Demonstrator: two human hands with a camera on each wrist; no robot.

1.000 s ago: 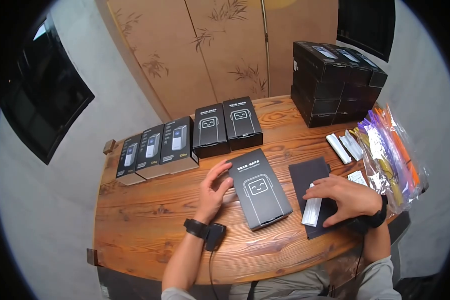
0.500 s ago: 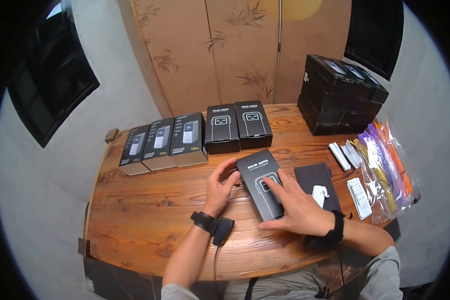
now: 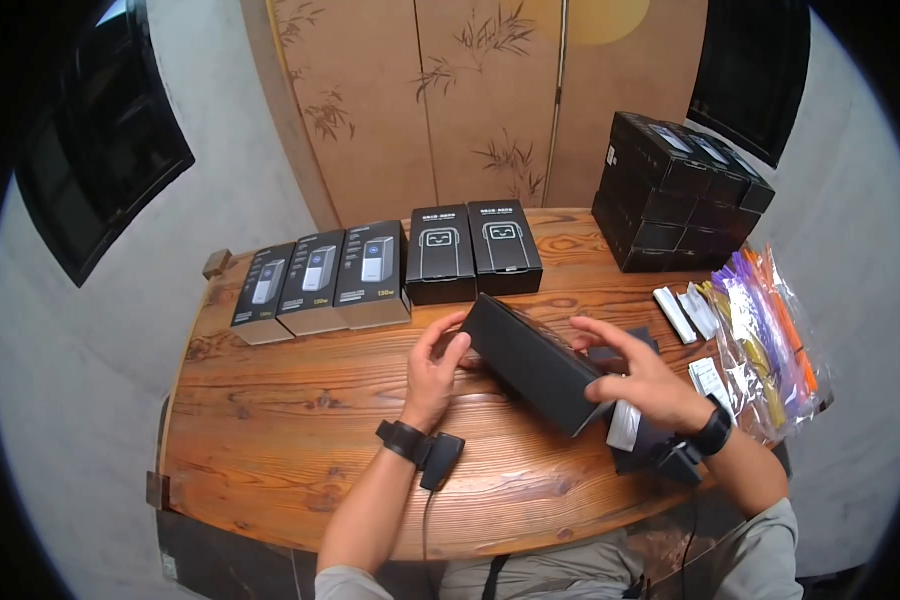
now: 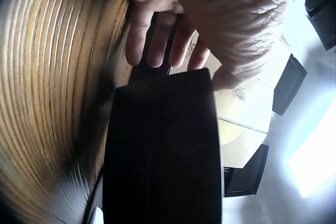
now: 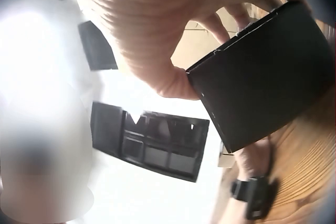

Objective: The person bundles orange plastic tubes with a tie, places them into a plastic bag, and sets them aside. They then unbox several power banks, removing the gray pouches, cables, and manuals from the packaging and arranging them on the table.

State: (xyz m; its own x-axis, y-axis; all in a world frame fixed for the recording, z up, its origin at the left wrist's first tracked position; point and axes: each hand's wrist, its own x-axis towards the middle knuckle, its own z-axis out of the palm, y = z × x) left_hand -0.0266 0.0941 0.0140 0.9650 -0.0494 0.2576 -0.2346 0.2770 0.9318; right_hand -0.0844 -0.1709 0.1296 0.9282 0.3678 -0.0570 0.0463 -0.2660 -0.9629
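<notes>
A black cardboard box (image 3: pixel 530 365) is tipped on edge between the two hands, a plain long side facing up and its printed front turned toward the right. My left hand (image 3: pixel 435 375) holds its far end, thumb at the corner and fingers beyond the end, as the left wrist view shows. At the near end my right hand (image 3: pixel 655 385) grips it, thumb (image 5: pixel 181 85) on the corner edge and fingers behind. Beneath the right hand lie a dark flat sheet (image 3: pixel 635 460) and a white folded strip (image 3: pixel 624 428), both partly hidden.
Three boxes with a device picture (image 3: pixel 315 280) and two smiley-face boxes (image 3: pixel 440 255) stand in a row behind. A stack of black boxes (image 3: pixel 680 190) stands back right. White rolls (image 3: pixel 676 315), paper slips (image 3: pixel 710 383) and a bag of coloured strips (image 3: pixel 770 340) lie right.
The right hand has left the white strip and come to the black box. The box, lying face up before, is now tipped so its side shows. The left hand stays at its far end.
</notes>
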